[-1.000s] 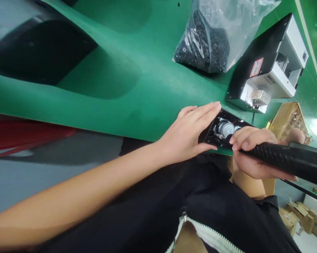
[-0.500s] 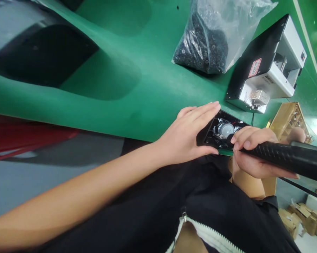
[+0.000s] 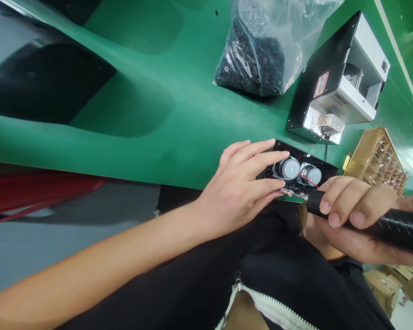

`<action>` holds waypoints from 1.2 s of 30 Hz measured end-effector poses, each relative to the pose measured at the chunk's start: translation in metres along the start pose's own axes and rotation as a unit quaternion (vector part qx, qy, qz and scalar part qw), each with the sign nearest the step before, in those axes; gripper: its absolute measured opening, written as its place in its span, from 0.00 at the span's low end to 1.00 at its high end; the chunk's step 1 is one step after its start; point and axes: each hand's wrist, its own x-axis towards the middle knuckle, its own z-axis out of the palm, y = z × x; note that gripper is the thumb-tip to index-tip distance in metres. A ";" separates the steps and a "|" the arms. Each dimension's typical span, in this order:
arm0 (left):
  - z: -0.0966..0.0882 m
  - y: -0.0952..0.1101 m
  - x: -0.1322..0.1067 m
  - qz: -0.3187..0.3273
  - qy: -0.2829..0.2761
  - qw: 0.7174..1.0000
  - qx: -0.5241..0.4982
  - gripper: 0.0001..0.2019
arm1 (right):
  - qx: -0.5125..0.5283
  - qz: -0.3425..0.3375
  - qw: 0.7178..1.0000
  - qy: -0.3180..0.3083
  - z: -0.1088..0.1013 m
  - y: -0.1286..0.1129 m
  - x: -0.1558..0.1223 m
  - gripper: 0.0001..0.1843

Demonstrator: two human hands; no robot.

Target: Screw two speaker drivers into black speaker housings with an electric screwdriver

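My left hand (image 3: pixel 241 188) lies with spread fingers across a black rectangular housing (image 3: pixel 325 167), its fingertips reaching the two round silver-capped speaker magnets (image 3: pixel 290 168). A thin red wire (image 3: pixel 308 179) runs beside the second magnet. My right hand (image 3: pixel 354 215) grips a black electric screwdriver (image 3: pixel 395 229) with a carbon-patterned body. Its metal bit (image 3: pixel 290 193) points left and sits just below the housing's lower edge, near my left fingers. The housing's left end is hidden under my left hand.
A green mat (image 3: pixel 131 146) covers the bench. Beyond it stand a clear bag of black parts (image 3: pixel 251 55), a white-and-black screw feeder (image 3: pixel 333 78) and a cardboard tray of small parts (image 3: pixel 374 160). Cardboard boxes (image 3: pixel 395 284) lie on the floor.
The screwdriver has pulled back rightward off the housing, uncovering both round magnets and the red wire. My left hand has shifted slightly down and left.
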 end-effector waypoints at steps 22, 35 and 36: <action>-0.015 0.007 0.003 0.034 -0.053 0.995 0.081 0.07 | -0.002 0.023 0.998 0.060 0.003 -0.027 -0.002 0.32; -0.013 0.005 -0.001 0.045 -0.027 0.996 0.067 0.07 | -0.125 0.033 0.992 0.001 -0.001 -0.027 -0.007 0.27; -0.011 0.006 -0.001 0.044 -0.019 0.996 0.071 0.08 | -0.155 0.047 0.986 -0.033 -0.002 -0.031 -0.004 0.28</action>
